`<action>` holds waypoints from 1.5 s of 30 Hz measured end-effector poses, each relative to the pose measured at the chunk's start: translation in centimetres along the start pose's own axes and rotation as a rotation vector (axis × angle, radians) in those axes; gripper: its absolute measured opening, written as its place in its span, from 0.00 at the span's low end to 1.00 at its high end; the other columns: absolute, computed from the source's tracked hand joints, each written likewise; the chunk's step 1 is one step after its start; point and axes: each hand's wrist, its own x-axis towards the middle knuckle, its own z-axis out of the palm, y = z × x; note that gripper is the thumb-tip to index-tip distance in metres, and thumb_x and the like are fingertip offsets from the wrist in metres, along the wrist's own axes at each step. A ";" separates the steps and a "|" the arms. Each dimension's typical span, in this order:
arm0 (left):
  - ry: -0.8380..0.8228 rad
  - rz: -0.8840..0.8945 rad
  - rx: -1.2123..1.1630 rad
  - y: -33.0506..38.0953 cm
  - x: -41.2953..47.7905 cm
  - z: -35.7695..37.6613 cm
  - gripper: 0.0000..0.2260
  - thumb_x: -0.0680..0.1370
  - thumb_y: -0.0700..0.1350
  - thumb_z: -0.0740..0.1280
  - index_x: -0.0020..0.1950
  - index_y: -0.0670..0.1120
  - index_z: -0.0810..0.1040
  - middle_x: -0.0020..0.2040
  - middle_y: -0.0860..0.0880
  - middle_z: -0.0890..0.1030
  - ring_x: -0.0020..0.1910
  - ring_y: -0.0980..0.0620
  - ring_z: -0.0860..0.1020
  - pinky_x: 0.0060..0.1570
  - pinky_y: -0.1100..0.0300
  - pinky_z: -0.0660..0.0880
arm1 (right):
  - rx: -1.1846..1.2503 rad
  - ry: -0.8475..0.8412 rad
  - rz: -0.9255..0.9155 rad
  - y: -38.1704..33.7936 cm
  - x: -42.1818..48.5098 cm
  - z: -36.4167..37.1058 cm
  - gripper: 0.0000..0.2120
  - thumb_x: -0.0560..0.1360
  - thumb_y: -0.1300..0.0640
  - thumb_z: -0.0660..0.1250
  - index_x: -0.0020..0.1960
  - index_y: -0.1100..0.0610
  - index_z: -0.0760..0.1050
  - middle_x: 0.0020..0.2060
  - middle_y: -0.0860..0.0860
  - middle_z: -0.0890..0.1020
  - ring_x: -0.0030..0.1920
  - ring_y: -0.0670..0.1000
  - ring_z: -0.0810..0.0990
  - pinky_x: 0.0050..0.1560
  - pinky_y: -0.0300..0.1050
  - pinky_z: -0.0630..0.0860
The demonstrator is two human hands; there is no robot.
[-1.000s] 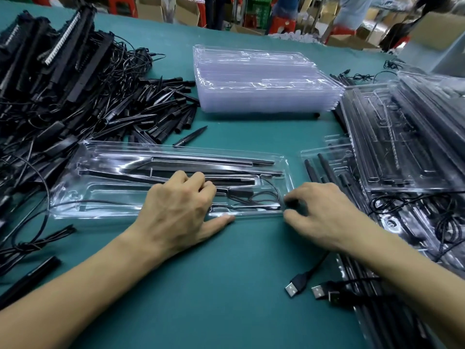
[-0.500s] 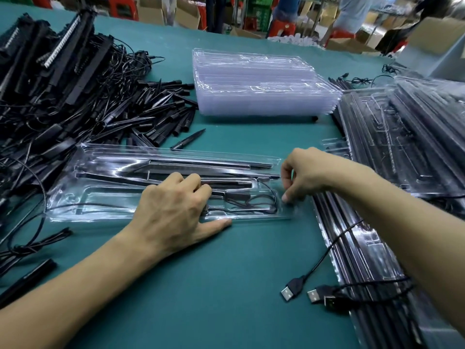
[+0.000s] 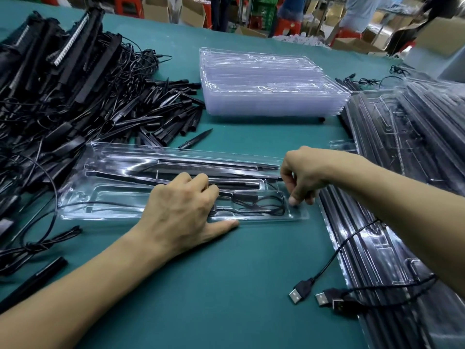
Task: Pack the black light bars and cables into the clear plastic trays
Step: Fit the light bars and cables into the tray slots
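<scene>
Light bars (image 3: 219,163), long and black, are lying in the clear tray (image 3: 120,197) in the middle of the green tabletop (image 3: 214,285). A thin black cable (image 3: 261,205) is sitting curled up in the tray's pocket toward 3 o'clock.

The left hand (image 3: 181,210) is resting on top of the tray. Its fingers are bending down and pushing on the plastic, and its thumb is stretching out along the near edge. The fingertips are hiding, so I cannot tell if they are gripping anything. The right hand (image 3: 302,175) is curling up at the 3 o'clock end of the tray, pinching the plastic there with its thumb tip pointing down.

At 12 o'clock a stack of empty trays (image 3: 264,84) is waiting. At 9 and 10 o'clock a big messy pile of black parts (image 3: 75,96) is spreading out, with its edge touching the tray. One loose black spike (image 3: 195,139) is lying just beyond the tray. At 3 o'clock filled trays (image 3: 402,147) are lying side by side, and the right arm is reaching over them. At 5 o'clock USB plugs (image 3: 299,293) are lying on the tabletop.

Far behind, cardboard boxes (image 3: 193,11) and red stools (image 3: 130,6) are standing on the floor.
</scene>
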 end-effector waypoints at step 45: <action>0.225 -0.014 0.175 -0.4 0.1 -0.4 0.13 0.71 0.43 0.71 0.55 0.43 0.79 0.49 0.44 0.80 0.47 0.40 0.78 0.40 0.48 0.73 | 1.300 0.275 -0.011 1.8 -3.6 5.3 0.13 0.77 0.57 0.63 0.34 0.54 0.72 0.25 0.47 0.72 0.20 0.44 0.66 0.18 0.29 0.52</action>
